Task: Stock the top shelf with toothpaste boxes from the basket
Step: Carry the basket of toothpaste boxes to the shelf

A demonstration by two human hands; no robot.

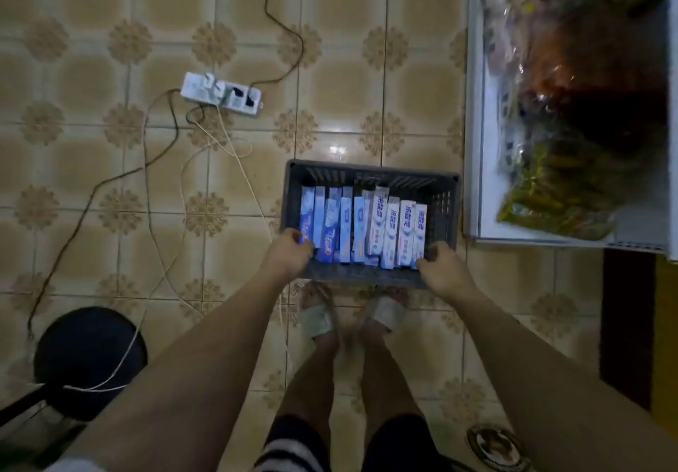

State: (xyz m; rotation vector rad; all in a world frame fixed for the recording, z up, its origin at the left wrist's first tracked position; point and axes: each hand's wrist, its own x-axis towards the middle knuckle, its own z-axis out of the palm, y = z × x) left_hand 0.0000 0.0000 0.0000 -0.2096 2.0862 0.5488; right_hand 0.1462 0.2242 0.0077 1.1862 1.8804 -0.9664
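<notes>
So the grey plastic basket was down on the tiled floor, slatted walls, rectangular, and it was packed with toothpaste boxes standing on end in a row. The ones on the left were blue, the ones on the right mostly white with blue print. All long, thin cardboard cartons, leaning on each other a bit.

Left hand had its fingers curled over the near rim at the left corner, gripping the basket, knuckles right up against the first blue box. Right hand did the same at the near right corner, fingers hooked over the edge. The picture was dim, so I couldn't tell if the basket was actually off the floor or just sitting there.

Just to the right of the basket was a white shelf holding crinkly clear bags of snacks, orange-brown and greenish stuff inside, hard to make out. The floor tiles were glossy beige with a flower pattern. A white power strip lay up left with cables trailing across the tiles, and a round dark stool sat bottom left. Feet in pale slippers were right behind the basket.
</notes>
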